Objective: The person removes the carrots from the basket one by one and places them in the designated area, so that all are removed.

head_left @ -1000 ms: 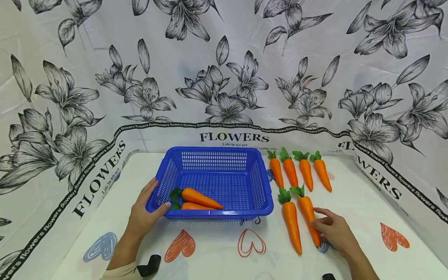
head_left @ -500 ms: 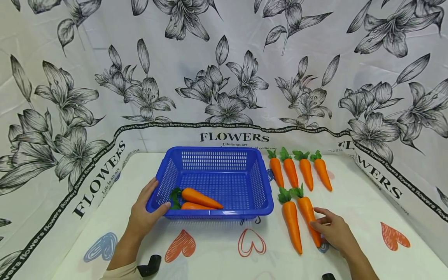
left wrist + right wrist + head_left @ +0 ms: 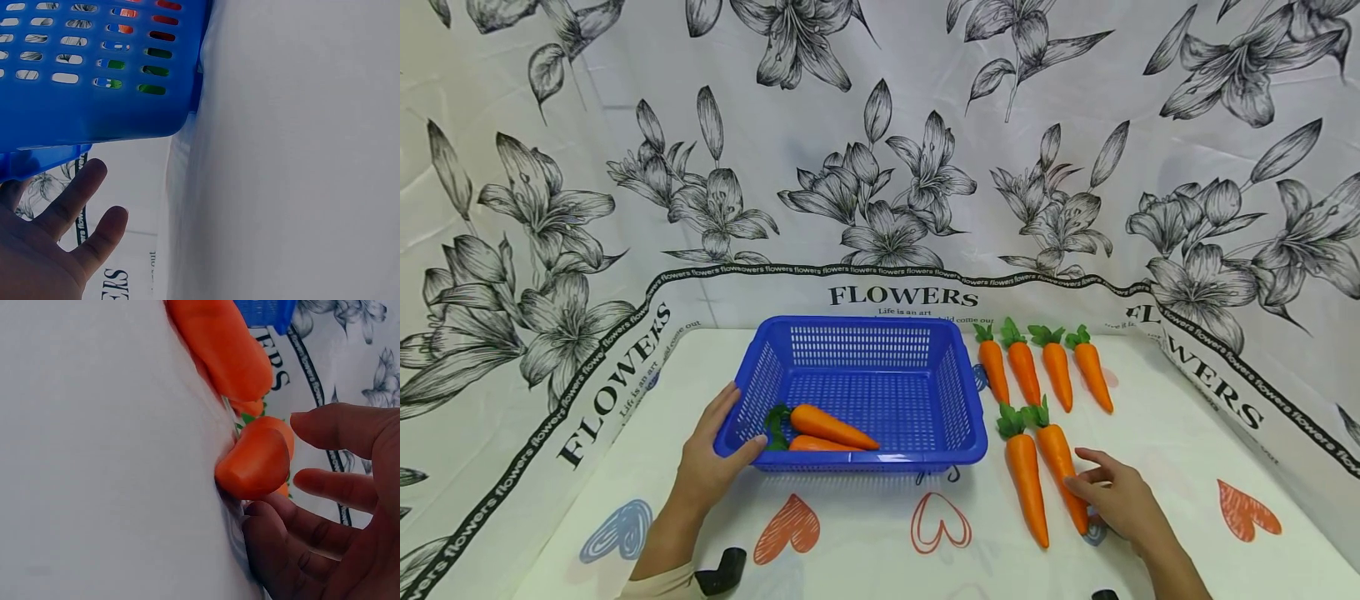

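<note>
A blue plastic basket (image 3: 880, 457) stands on the table, with two toy carrots (image 3: 831, 426) in its front left part. My left hand (image 3: 707, 458) is at the basket's front left corner, thumb over the rim and fingers spread along the outer side. In the left wrist view, the fingers (image 3: 94, 178) look fairly straight beside the basket wall (image 3: 125, 106). My right hand (image 3: 1116, 496) rests by the lower end of an orange carrot (image 3: 1060, 458), its fingers loosely bent. The right wrist view shows thumb and fingers around the carrot's tip (image 3: 256, 462), without a clear firm grip.
Another carrot (image 3: 1026, 487) lies just left of the one by my right hand. Behind them is a row of several carrots (image 3: 1055, 375), right of the basket. A flower-printed cloth (image 3: 887, 167) hangs behind and beside the white table (image 3: 850, 575).
</note>
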Available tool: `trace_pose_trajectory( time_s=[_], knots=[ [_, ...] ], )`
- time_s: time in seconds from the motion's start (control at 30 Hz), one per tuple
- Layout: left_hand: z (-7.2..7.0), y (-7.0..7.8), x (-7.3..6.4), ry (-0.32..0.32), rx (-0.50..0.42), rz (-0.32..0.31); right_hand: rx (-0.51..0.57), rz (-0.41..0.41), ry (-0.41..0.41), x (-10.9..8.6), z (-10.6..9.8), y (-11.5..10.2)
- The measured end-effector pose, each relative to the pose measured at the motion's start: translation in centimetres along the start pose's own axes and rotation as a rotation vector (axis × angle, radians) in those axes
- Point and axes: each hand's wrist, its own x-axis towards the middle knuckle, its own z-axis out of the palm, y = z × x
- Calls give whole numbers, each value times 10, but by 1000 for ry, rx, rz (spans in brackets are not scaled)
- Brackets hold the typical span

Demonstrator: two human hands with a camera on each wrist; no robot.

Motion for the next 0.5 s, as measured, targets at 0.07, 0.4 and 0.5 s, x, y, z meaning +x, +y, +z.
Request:
trace_pose_trajectory(
  time_s=[0.07, 0.4, 0.5],
  knots=[
    [0, 0, 0, 1, 1, -1, 9, 4, -3, -1, -2, -1],
    [-1, 2, 0, 3, -17, 21, 38, -11, 60, -9, -15, -4],
    [-1, 2, 0, 7, -12, 29, 50, -18, 82, -12, -19, -8]
  ],
)
